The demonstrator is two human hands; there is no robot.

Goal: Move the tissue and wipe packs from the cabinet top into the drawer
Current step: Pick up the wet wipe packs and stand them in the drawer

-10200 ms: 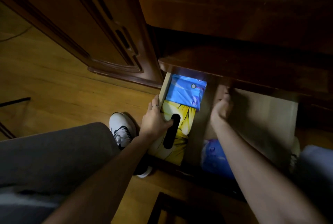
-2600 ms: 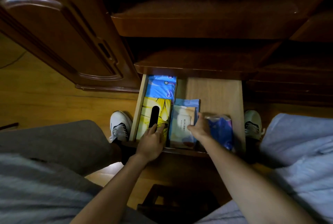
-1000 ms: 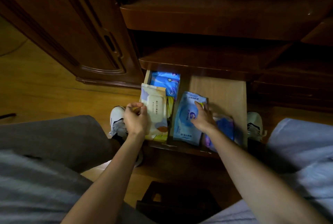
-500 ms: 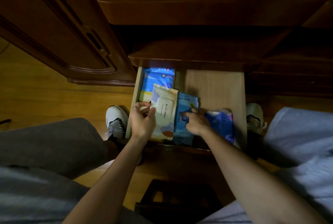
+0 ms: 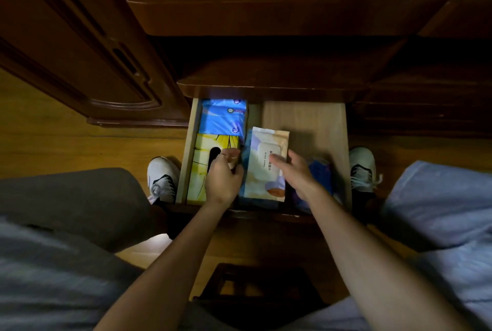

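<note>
The open wooden drawer [image 5: 316, 120] holds a yellow tissue box [image 5: 203, 155] at the front left and a blue tissue pack [image 5: 222, 119] behind it. A cream wipe pack [image 5: 262, 168] with a white lid lies in the middle, on top of a blue pack that is almost hidden. A dark blue pack [image 5: 320, 173] sits to the right, partly behind my wrist. My left hand [image 5: 223, 177] grips the cream pack's left edge. My right hand [image 5: 295, 172] rests with spread fingers on its right side.
A brown cabinet door [image 5: 80, 45] stands open at the left. Dark shelves [image 5: 266, 11] overhang the drawer's back. My knees and white shoes [image 5: 162, 179] flank the drawer, and a dark stool [image 5: 255, 293] stands below on the wooden floor.
The cream wipe pack moved right, from the yellow box onto the blue pack in the middle. My right hand shifted from the blue pack onto the cream one.
</note>
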